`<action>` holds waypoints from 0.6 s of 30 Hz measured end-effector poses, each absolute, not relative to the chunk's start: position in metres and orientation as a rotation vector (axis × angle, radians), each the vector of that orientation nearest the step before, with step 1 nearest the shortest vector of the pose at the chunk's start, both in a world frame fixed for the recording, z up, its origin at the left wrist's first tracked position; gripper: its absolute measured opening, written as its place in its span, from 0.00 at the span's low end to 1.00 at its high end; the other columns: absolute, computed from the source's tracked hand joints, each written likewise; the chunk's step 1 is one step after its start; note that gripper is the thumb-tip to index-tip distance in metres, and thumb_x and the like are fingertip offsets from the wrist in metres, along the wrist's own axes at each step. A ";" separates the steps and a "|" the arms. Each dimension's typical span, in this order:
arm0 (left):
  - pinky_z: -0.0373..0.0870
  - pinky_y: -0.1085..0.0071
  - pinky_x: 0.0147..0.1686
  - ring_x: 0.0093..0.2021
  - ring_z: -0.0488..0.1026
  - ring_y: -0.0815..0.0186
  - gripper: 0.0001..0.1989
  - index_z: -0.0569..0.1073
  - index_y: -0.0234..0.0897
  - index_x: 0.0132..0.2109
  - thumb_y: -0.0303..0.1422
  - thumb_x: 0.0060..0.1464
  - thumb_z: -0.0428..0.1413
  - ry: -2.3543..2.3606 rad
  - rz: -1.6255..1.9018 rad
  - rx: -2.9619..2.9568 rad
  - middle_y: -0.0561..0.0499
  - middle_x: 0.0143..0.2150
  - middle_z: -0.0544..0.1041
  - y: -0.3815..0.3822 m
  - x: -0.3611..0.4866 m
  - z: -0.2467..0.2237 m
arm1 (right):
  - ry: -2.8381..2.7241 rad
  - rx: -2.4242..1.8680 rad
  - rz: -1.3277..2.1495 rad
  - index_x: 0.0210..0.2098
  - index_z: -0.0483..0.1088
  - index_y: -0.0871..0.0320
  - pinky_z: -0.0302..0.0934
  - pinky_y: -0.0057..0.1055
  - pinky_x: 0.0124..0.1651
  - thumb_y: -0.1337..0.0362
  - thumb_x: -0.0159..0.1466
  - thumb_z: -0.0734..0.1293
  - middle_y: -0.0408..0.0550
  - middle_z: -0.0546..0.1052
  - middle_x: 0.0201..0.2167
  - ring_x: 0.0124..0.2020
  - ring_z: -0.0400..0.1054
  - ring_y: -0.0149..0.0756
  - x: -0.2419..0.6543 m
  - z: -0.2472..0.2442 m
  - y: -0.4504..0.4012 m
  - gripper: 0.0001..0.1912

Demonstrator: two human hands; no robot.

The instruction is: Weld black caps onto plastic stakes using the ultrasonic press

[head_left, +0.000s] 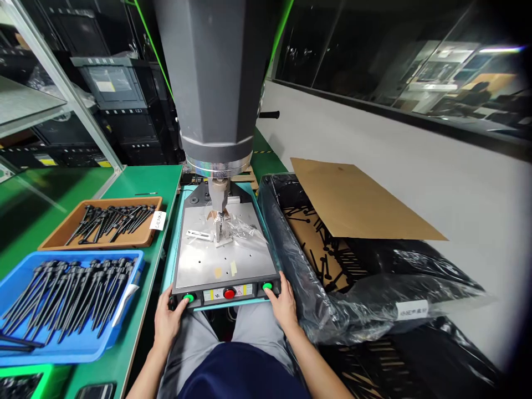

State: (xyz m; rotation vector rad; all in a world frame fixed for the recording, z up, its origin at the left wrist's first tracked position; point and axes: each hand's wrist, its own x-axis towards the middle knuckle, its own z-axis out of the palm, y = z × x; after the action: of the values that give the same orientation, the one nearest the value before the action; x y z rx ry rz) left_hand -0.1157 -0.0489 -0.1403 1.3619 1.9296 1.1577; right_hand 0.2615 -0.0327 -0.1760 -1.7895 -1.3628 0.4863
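A press machine with a large grey head (pixel 211 72) stands straight in front of me. Its metal base plate (pixel 199 271) carries a small fixture under the lowered tool (pixel 219 205), with clear plastic film around it. My left hand (pixel 168 318) rests at the base's front left corner, thumb on the left green button (pixel 189 298) and fingers apart around the edge. At the front right corner is my right hand (pixel 284 299), its thumb on the right green button (pixel 267 286), fingers along the side. A red button (pixel 229 293) sits between them. Neither hand holds a loose part.
On the left are an orange tray (pixel 47 244) and a blue tray (pixel 83 354) of black rod-like parts, a green bin (pixel 52 379) and a phone (pixel 96 391). At right, a plastic-lined box (pixel 291 266) lies under a cardboard sheet (pixel 366 199).
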 end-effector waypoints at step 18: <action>0.69 0.57 0.53 0.47 0.74 0.55 0.18 0.77 0.38 0.47 0.43 0.52 0.60 1.737 1.398 1.261 0.42 0.49 0.76 -0.049 -0.065 -0.092 | -1.373 -1.766 0.641 0.69 0.48 0.56 0.47 0.56 0.66 0.49 0.56 0.68 0.59 0.59 0.67 0.68 0.50 0.59 0.260 -0.167 -0.036 0.48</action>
State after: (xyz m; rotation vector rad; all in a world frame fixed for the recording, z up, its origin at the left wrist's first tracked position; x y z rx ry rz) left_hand -0.0647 -0.0485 -0.0918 1.2612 1.7369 1.3983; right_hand 0.2602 -0.0364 -0.1672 -1.7661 -1.3727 0.6414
